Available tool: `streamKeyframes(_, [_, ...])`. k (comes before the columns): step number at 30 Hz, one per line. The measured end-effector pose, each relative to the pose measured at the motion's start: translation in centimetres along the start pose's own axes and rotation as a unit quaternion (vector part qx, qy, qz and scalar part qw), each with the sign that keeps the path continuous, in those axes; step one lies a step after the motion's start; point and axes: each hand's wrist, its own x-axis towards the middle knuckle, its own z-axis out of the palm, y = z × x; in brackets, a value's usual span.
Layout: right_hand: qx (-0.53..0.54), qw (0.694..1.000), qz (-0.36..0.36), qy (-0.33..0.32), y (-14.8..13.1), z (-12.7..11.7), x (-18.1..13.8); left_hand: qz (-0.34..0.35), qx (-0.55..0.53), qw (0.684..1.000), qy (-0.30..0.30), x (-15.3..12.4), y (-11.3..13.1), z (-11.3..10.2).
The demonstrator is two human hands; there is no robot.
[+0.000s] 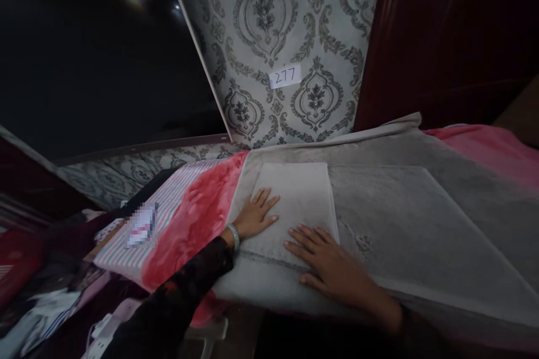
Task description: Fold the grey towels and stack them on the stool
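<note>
A grey plush cloth [379, 202], perhaps a blanket, lies spread out with its left end folded over into a pale layer [295, 185]. Flat on the left part of this fold rests my left hand [254, 216], fingers spread, a bracelet [234, 237] on its wrist. My right hand [326, 261] lies on the lower right of the same fold, palm down with fingers apart. Neither hand grips anything. Beneath the grey cloth, a red plush cloth [189, 219] shows at the left.
A striped cloth [168, 202] with a blurred white item [141, 225] lies left of the red cloth. Heaped clothes [50, 308] and a white power strip [101, 334] are at lower left. Behind stand a large dark screen [105, 56] and a patterned wall [269, 22] with a paper label [285, 76].
</note>
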Motion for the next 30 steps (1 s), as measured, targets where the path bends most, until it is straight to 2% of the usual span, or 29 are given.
streamKeyframes(3, [-0.011,1.0,0.003,0.001,-0.1,0.1,0.1,-0.007,-0.006,1.0,0.0,1.6,-1.2,-0.4])
streamKeyframes(5, [-0.018,1.0,0.003,-0.001,-0.2,0.2,0.1,-0.037,-0.004,0.999,-0.003,2.2,-1.6,-1.0])
streamKeyframes(9, [-0.011,1.0,0.013,-0.019,-0.1,-0.2,-0.5,-0.132,0.017,0.991,-0.009,0.2,-0.6,-2.2])
streamKeyframes(11, [0.013,0.999,0.01,-0.05,0.0,-1.1,-0.7,-0.127,0.021,0.992,0.016,-2.1,1.3,-2.1])
streamKeyframes(14, [0.048,0.995,0.016,-0.082,0.2,-3.3,0.2,-0.065,-0.01,0.997,0.039,-5.9,5.5,-0.8])
streamKeyframes(17, [0.028,0.998,0.01,-0.062,0.5,-5.1,3.0,-0.052,-0.026,0.997,0.043,-8.2,9.7,1.4])
streamKeyframes(19, [-0.005,0.998,-0.011,-0.065,1.1,-5.2,5.5,-0.066,-0.021,0.995,0.066,-8.7,11.5,2.9])
streamKeyframes(22, [-0.062,0.995,-0.013,-0.083,3.3,-4.1,8.6,-0.081,-0.007,0.992,0.1,-8.6,12.5,4.5])
streamKeyframes(25, [-0.116,0.991,-0.004,-0.071,7.0,-3.3,10.0,-0.079,0.006,0.988,0.129,-8.6,12.5,5.3])
streamKeyframes(27, [-0.145,0.987,0.027,-0.061,9.6,-3.8,10.4,-0.077,0.013,0.984,0.158,-8.7,12.4,5.5])
streamKeyframes(30, [-0.179,0.973,0.126,-0.074,12.4,-5.9,11.0,-0.073,0.012,0.978,0.196,-8.9,12.6,5.4])
